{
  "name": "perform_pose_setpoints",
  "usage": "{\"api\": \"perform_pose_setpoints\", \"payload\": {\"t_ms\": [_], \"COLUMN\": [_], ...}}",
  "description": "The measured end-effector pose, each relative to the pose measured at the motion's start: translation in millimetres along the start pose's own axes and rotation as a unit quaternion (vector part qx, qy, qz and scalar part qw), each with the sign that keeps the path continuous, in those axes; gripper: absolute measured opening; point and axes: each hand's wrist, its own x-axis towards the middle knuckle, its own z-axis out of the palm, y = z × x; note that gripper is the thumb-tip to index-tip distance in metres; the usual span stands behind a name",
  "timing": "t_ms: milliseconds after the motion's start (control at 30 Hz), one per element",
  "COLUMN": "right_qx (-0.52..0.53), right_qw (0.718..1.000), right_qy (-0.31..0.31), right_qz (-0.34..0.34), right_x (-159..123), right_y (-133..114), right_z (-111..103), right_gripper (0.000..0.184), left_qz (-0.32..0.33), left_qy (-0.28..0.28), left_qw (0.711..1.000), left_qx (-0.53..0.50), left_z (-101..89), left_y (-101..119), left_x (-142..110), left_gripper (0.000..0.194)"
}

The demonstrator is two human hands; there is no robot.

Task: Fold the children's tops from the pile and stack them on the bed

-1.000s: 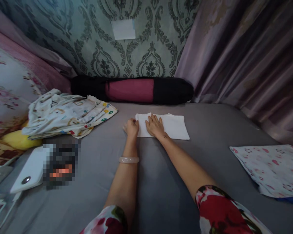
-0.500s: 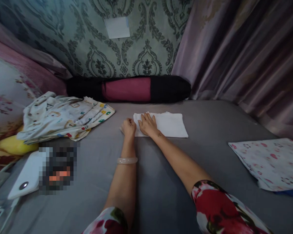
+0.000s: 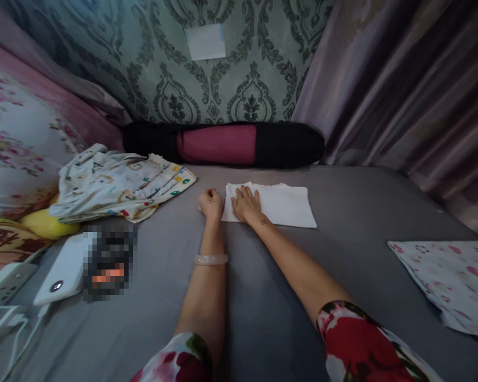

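Note:
A folded white cloth (image 3: 289, 206) lies flat on the grey bed sheet (image 3: 263, 265). My right hand (image 3: 247, 205) rests palm down on its left part, fingers stretched out and somewhat spread. Just left of the cloth's left edge, my left hand (image 3: 211, 203) is closed in a fist, with a narrow gap at the cloth's upper left corner. Its curled fingertips are hidden, so whether anything is in them does not show.
A crumpled patterned cloth (image 3: 123, 183) lies left, near a yellow item (image 3: 48, 223). Closer in are a white power bank (image 3: 67, 268), a power strip (image 3: 10, 284) with cables, and a blurred-out object (image 3: 109, 262). A black-and-pink long bag (image 3: 219, 144) lies at the wall. A heart-print cloth (image 3: 454, 281) is right.
My left fist has drawn slightly left, away from the white cloth's edge. My right hand stays flat on the cloth. The whole view has shifted, so things appear further right.

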Motion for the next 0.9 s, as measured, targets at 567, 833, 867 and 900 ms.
{"api": "perform_pose_setpoints", "payload": {"t_ms": [567,833,867,900], "right_qx": [0.013,-0.001,-0.002,-0.003], "right_qw": [0.998,0.993,0.993,0.993], "right_qy": [-0.021,-0.006,-0.007,-0.007], "right_qz": [-0.065,-0.115,-0.118,-0.119], "right_x": [5.7,-23.2,-25.1,-26.3], "right_y": [-20.0,-11.7,-12.1,-12.7], "right_z": [-1.6,-4.8,-4.7,-5.1], "right_gripper": [0.057,0.056,0.055,0.055], "left_qz": [0.04,0.046,0.046,0.044], "left_qy": [0.015,-0.038,-0.048,-0.057], "left_qw": [0.989,0.979,0.978,0.976], "left_qx": [-0.145,-0.196,-0.2,-0.204], "left_z": [7.7,12.8,14.0,15.1], "left_y": [-2.3,9.7,11.1,12.5], "left_x": [10.0,-0.5,-2.5,-4.3], "left_gripper": [0.023,0.025,0.025,0.024]}}
